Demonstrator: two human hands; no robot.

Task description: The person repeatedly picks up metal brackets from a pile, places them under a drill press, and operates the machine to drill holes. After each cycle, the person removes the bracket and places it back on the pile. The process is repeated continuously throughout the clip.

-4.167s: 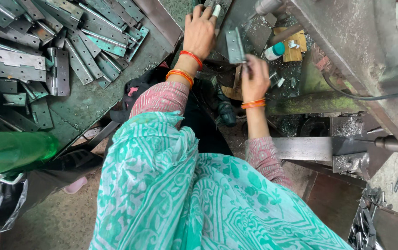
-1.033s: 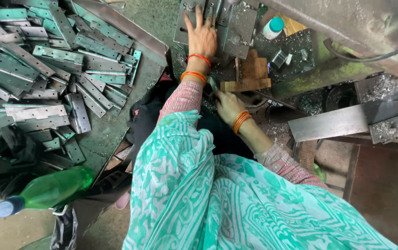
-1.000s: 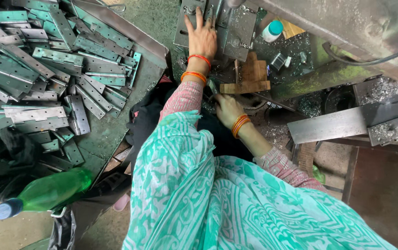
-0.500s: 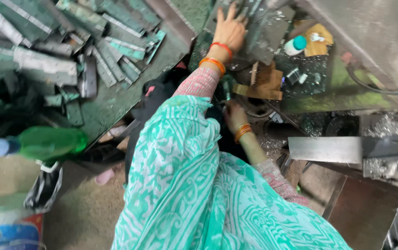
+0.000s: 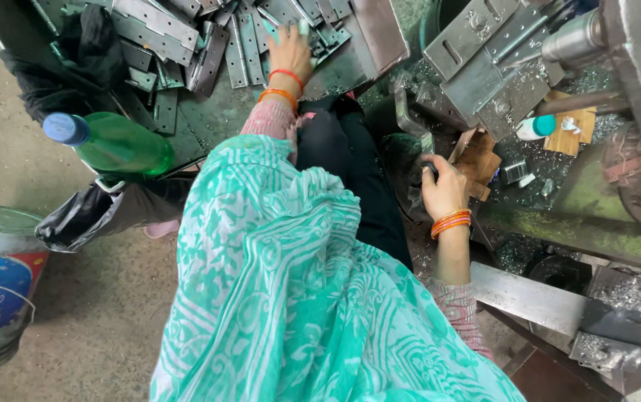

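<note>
Two hands work apart: our left hand (image 5: pixel 288 52) lies spread on the heap of metal hinges (image 5: pixel 186 33) on the bench (image 5: pixel 216 119), while our right hand (image 5: pixel 443 190) curls around a small metal piece (image 5: pixel 426 145) beside the wooden block (image 5: pixel 477 156). Our teal shawl (image 5: pixel 298 298) hides the lap; a green bottle (image 5: pixel 112 141) lies leftward.
</note>
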